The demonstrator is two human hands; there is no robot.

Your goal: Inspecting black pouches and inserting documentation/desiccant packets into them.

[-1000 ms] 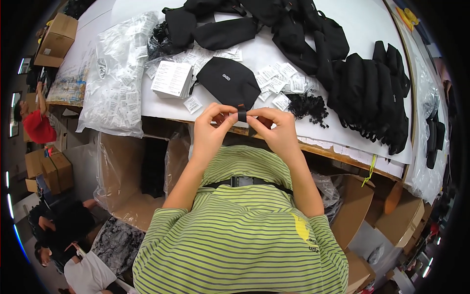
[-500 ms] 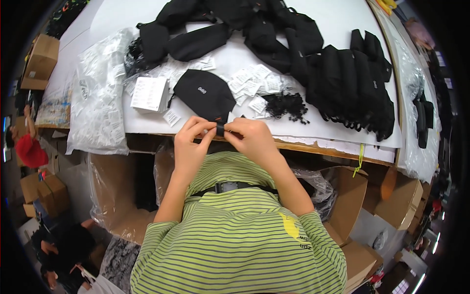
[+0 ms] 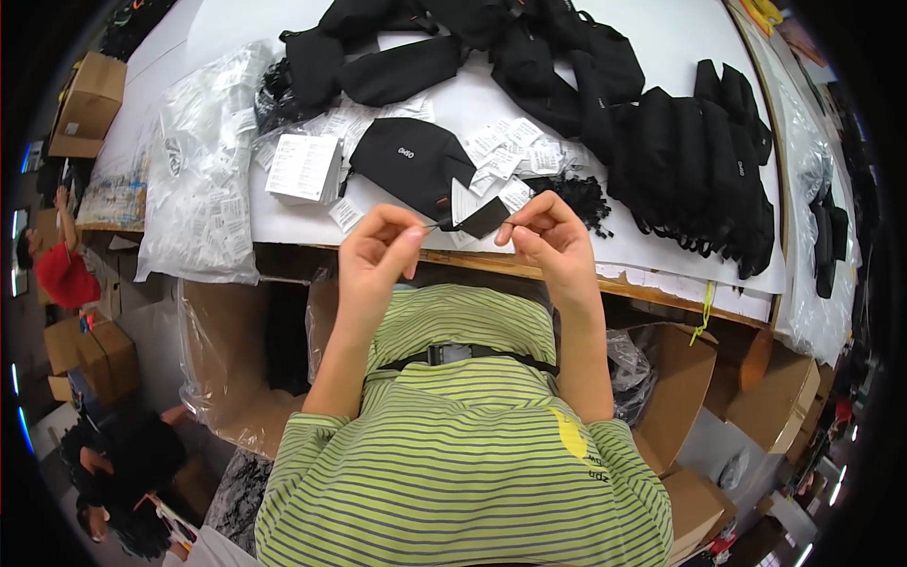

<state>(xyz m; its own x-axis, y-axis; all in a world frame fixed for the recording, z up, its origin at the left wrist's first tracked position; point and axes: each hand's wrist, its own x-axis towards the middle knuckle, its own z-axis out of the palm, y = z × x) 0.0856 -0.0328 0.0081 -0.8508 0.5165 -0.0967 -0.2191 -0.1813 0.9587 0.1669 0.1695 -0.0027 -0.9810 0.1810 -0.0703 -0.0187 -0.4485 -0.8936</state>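
A black fabric pouch lies on the white table in front of me. At its near end hangs a black-and-white card tag, between my two hands. My left hand pinches a thin black string to the left of the tag, thumb and forefinger pressed together. With thumb and fingertips, my right hand pinches at the tag's right corner, where the string seems to run; its exact hold is too small to tell. A white stack of booklets stands left of the pouch. Loose white labels lie scattered to its right.
Black pouches are heaped at the back, and a row of others lies on the right. A clear bag of labels hangs over the left front edge. Black strings lie beyond my right hand. Cardboard boxes stand below the table.
My hands have moved apart, the right one further right. The dark piece pinched between them before now shows as a spread tag, with string drawn out toward my left hand.
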